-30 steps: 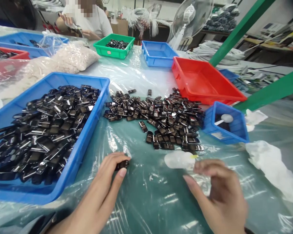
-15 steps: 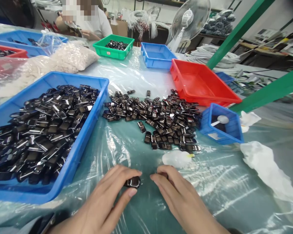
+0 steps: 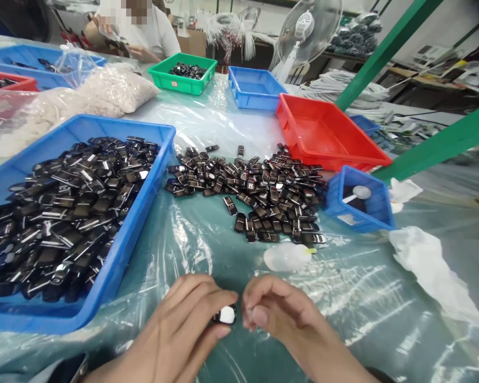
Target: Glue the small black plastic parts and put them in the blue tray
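My left hand (image 3: 195,319) pinches a small glossy black piece (image 3: 226,315) between thumb and fingers; its rounded end faces right and shows a bright white patch. Just to the right, my right hand (image 3: 283,314) has its thumb and fingertips pressed together, close to the piece but apart from it. Whatever lies between those fingertips is too small to make out. Ahead of both hands spreads a loose pile of similar black pieces (image 3: 259,186) with brownish panels and silvery edges. A translucent white bottle (image 3: 287,257) with a yellowish tip lies between the pile and my right hand.
On the left stands a large blue tray (image 3: 143,213) heaped with black pieces. A small blue bin (image 3: 361,221) with a white spoon, a red tray (image 3: 327,133), a green tray (image 3: 183,82) and crumpled white tissue (image 3: 427,260) surround the pile. Across the table sits another person (image 3: 155,32).
My left hand has shifted slightly right and down with the black piece, whose end now shows white. My right hand has turned, bringing its thumb into view against the fingertips.
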`<state>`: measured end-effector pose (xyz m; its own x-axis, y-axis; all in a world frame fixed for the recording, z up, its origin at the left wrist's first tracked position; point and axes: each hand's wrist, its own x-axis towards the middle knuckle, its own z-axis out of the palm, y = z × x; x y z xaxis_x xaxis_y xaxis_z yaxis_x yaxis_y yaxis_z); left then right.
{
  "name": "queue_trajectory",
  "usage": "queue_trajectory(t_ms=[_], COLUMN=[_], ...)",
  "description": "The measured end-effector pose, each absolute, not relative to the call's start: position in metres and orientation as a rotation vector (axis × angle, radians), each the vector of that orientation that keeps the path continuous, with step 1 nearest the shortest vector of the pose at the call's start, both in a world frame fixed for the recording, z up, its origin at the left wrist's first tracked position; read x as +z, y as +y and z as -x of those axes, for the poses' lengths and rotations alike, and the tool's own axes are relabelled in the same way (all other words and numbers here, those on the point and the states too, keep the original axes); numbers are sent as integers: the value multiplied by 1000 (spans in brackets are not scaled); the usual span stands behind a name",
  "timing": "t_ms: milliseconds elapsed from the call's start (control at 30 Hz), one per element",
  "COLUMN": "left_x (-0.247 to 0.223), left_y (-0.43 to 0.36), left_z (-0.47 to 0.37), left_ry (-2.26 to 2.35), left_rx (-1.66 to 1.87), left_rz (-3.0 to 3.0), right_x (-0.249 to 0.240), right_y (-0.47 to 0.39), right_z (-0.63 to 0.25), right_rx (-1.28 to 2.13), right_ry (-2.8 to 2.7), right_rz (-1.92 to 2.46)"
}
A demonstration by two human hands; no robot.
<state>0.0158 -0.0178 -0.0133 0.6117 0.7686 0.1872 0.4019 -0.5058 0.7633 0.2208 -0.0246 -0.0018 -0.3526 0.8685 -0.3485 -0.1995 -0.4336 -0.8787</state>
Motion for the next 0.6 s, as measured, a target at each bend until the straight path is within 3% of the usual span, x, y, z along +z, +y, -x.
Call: queue_trajectory(t_ms=[300, 600], left_x=[-19, -18], left_y=[-14, -15], left_z=[-17, -18], left_ry=[785, 766], left_rx=[751, 802], left_rz=[-2120, -2130], right_x=[-7, -16], right_y=[-27, -30], right_z=[-204, -199], right_rx=[2071, 2063], right_ry=[-557, -537], right_rz=[878, 771])
